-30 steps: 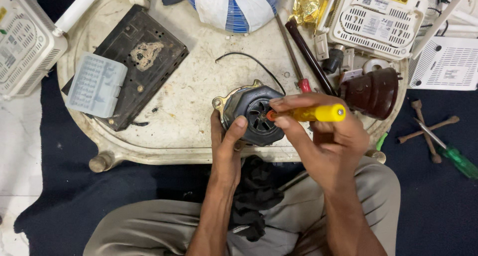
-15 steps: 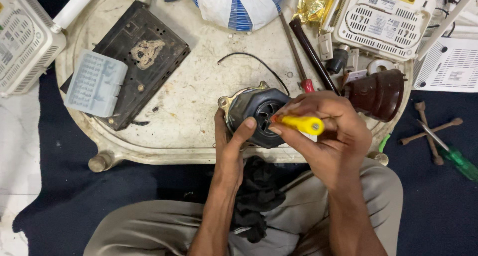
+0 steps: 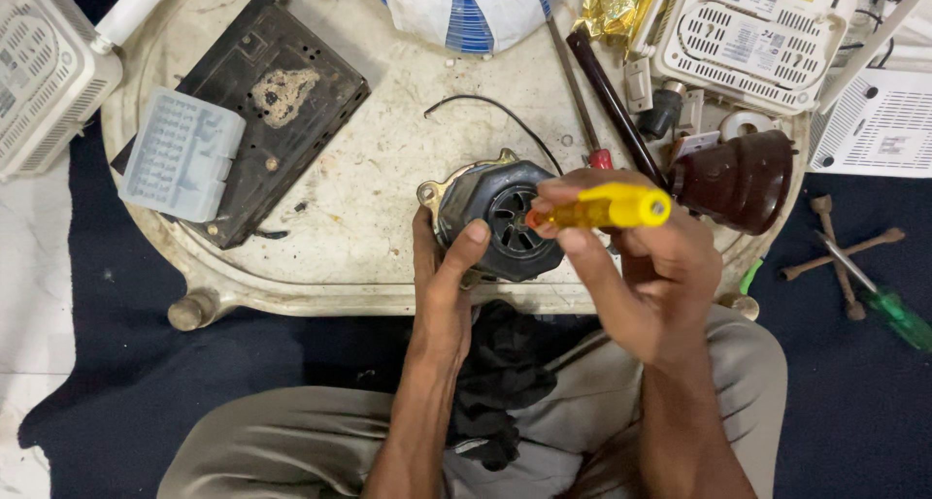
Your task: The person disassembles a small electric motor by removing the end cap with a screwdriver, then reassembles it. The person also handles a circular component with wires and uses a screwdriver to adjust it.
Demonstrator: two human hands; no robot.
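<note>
My left hand [image 3: 449,285] is wrapped around the near edge of the black motor housing [image 3: 500,217], thumb pressed against its vented face, holding it steady on the worn round counter [image 3: 388,169]; my right hand [image 3: 636,266] is closed on the yellow-handled screwdriver [image 3: 607,209], fingers pinched near the orange collar where the shaft meets the motor. A moment ago the handle sat lower and pointed more toward me; now it lies nearly level, its butt end swung out to the right, and my grip has crept forward along it (I judge that as turning the driver in a screw on the housing, though the tip itself is hidden behind my fingers). The motor has not shifted; it sits at the near rim of the counter, just above my knees, its thin black wire [image 3: 485,111] curling away behind it.

Beside it to the right stands a dark brown bell-shaped cover [image 3: 743,179], close to my right knuckles; a red-handled screwdriver [image 3: 582,101] lies behind; a black plate [image 3: 262,101] with a pale grey box [image 3: 180,154] on it rests well off to the left; a green-handled screwdriver [image 3: 888,310] lies on the dark floor cloth [image 3: 146,382].
</note>
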